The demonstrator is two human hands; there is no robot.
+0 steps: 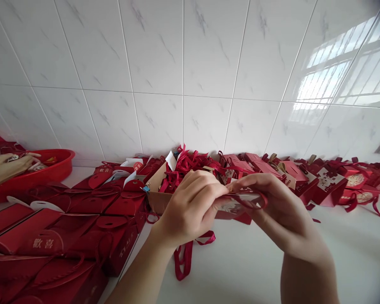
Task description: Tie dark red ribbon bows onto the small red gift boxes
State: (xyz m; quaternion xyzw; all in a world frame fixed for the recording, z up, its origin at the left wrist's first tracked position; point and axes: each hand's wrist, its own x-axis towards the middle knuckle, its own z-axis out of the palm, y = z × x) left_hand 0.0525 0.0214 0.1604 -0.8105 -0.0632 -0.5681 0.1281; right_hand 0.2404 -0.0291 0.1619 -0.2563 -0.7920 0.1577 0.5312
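Observation:
Near the middle of the head view, my left hand (192, 204) is closed at the top of a small red gift box (230, 209), its fingers pinching the top edge by the ribbon. My right hand (272, 207) curls around the other side, thumb and fingers closed on a dark red ribbon loop (257, 202). Both hands are close together and hide most of the box. Below my left hand hangs a loose red ribbon (183, 261). Behind it stands a cardboard box (158, 192) filled with red ribbons (192, 160).
Rows of red boxes (82, 232) cover the left side. At the far left, another person's hand (9, 169) holds small packets over a red basin (63, 162). Ribboned boxes (329, 183) line the tiled wall on the right, along the white table (344, 245).

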